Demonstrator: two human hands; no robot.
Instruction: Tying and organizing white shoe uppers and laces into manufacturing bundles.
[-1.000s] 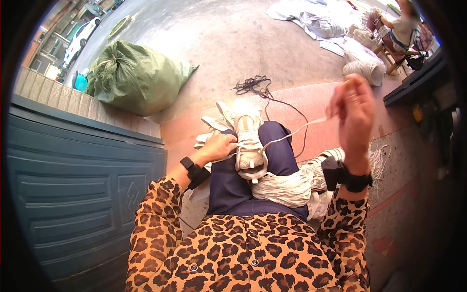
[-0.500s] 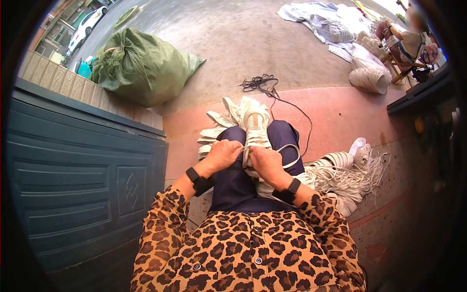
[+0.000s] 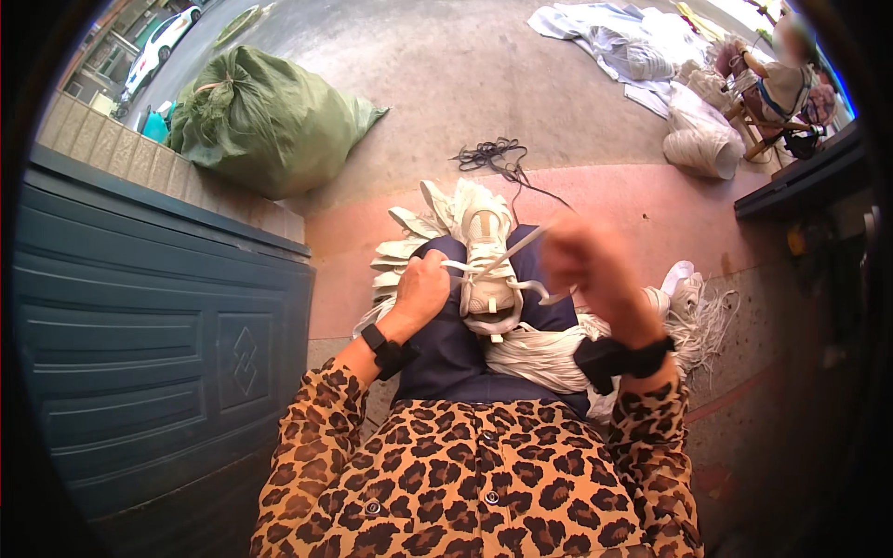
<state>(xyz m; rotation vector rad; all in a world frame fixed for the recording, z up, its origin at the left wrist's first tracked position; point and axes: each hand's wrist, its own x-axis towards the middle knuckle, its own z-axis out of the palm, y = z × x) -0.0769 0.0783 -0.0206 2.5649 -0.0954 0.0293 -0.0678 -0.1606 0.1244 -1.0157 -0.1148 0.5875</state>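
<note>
Left of the cream, open-mouthed shoe (image 3: 488, 286), the left hand (image 3: 424, 286) pinches pale lace (image 3: 454, 265); right of the shoe, the right hand (image 3: 593, 265) blurs: I cannot tell its grip.

Mid-frame, a shoe (image 3: 486, 279) lies over the legs (image 3: 433, 358). Beyond it lies a cord (image 3: 502, 155); upper left, a sack (image 3: 265, 130).

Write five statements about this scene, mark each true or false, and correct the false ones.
1. The left hand holds a pale lace. True.
2. The shoe being laced is black. False: the shoe is pale.
3. A dark cord is wound around the right wrist. False: the dark cord lies on the ground beyond the shoe.
4. Dark bands are on both wrists. True.
5. The big sack is white. False: the sack is green.
</note>
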